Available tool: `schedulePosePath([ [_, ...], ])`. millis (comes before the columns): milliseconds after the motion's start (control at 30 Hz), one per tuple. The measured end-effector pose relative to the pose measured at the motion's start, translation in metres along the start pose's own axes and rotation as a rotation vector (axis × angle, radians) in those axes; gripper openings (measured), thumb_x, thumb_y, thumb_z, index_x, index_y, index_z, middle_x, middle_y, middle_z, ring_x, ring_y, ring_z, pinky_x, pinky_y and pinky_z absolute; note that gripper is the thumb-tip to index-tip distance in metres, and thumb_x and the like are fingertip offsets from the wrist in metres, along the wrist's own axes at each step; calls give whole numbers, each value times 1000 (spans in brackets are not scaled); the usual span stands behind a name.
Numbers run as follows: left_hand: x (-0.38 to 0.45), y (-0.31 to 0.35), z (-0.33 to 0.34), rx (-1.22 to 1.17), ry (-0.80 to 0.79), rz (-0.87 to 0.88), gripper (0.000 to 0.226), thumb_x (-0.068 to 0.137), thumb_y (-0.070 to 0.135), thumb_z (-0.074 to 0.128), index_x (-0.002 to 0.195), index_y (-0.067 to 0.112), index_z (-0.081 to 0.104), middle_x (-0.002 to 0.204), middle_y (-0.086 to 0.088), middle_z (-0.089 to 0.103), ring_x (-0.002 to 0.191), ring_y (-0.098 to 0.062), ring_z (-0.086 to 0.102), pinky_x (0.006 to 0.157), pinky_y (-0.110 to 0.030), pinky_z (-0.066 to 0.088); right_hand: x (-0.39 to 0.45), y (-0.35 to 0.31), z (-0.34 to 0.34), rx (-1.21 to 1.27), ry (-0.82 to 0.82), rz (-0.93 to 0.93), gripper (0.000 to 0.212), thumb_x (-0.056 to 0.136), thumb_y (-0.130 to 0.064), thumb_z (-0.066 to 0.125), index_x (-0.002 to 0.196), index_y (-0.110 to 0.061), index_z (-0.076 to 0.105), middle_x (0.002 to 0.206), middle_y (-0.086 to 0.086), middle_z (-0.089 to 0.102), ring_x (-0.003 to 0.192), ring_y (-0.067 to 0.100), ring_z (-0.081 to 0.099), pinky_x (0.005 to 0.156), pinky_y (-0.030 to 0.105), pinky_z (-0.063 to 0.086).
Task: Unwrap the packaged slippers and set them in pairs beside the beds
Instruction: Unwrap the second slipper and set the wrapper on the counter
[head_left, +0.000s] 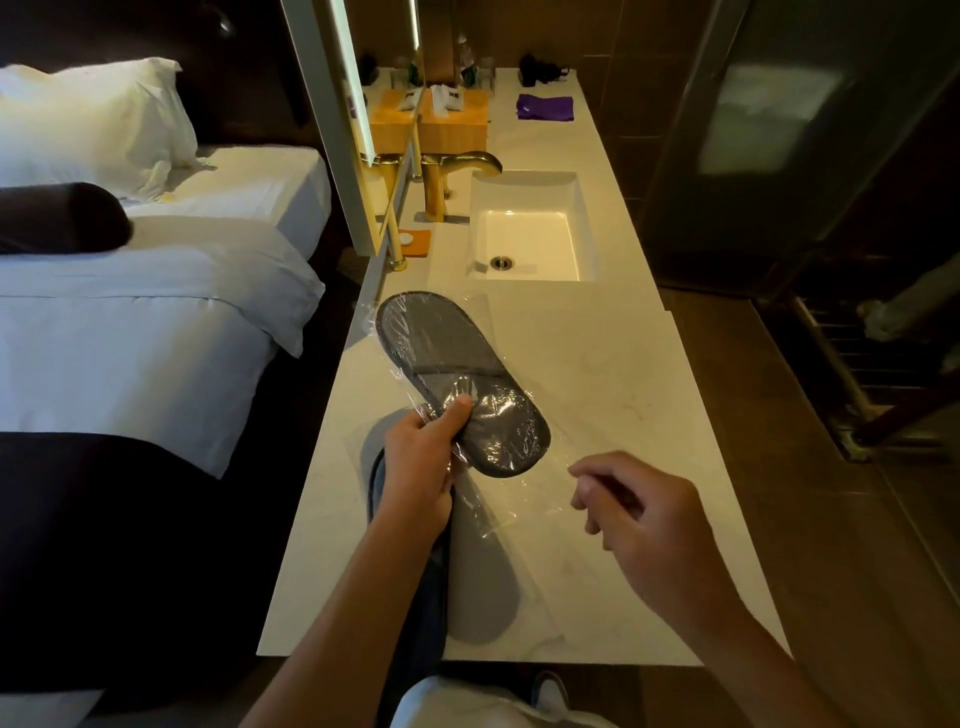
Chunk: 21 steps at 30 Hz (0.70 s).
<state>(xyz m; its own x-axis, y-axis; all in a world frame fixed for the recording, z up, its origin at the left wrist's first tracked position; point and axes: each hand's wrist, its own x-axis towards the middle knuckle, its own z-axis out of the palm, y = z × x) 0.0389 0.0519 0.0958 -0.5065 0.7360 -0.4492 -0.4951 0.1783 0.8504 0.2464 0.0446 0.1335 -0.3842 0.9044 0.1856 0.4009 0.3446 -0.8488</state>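
Observation:
A dark grey slipper pack (441, 358) in clear plastic wrap is lifted over the white marble counter (613, 374). My left hand (421, 457) grips its near end, thumb on top of the toe part. The loose end of the clear wrap (519, 499) trails toward my right hand (644, 514), which hovers to the right with its fingertips pinched together; whether it touches the film I cannot tell. Under my left arm another grey slipper (483, 582) lies flat on the counter, partly hidden.
A bed (130, 322) with white sheets, a pillow and a dark bolster stands to the left. Farther along the counter are a sink (530, 234), a gold tap (457, 171), a mirror, a wooden tissue box and a purple cloth (545, 106). Brown floor lies right.

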Motion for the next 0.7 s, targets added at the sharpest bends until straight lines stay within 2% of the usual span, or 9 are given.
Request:
schedulePosePath([
  [100,-4,-1,8,12,-28,32,16,88,15,70,101,6,69,94,-12,79,89,-27,76,77,-37,62,7,-10,3,322,-92,400,21,97,-6,51,97,-11,72,77,6,75,52,21,64,47,26,53],
  [167,-6,-4,14,21,-50,52,17,89,14,69,105,7,68,98,-11,79,91,-25,76,79,-37,62,10,-11,8,419,-180,567,22,99,-8,47,99,-9,69,85,12,76,51,23,63,46,29,51],
  [233,-8,-6,19,26,-71,68,23,90,14,68,111,6,66,100,-12,78,92,-26,76,81,-39,61,11,-10,14,488,-188,674,20,100,-8,47,101,-5,67,89,16,76,51,23,62,46,29,50],
  [500,-10,-16,30,39,-152,72,14,91,13,65,105,13,66,97,-11,79,89,-25,76,70,-30,62,10,0,18,736,-19,759,16,97,-7,53,106,-4,65,96,19,76,51,20,61,47,26,51],
  [700,-8,-25,35,115,-226,37,23,90,17,67,111,8,64,101,-14,77,92,-29,75,82,-42,60,10,3,21,808,73,814,15,95,-12,58,109,-9,65,92,18,73,52,17,62,49,25,50],
])
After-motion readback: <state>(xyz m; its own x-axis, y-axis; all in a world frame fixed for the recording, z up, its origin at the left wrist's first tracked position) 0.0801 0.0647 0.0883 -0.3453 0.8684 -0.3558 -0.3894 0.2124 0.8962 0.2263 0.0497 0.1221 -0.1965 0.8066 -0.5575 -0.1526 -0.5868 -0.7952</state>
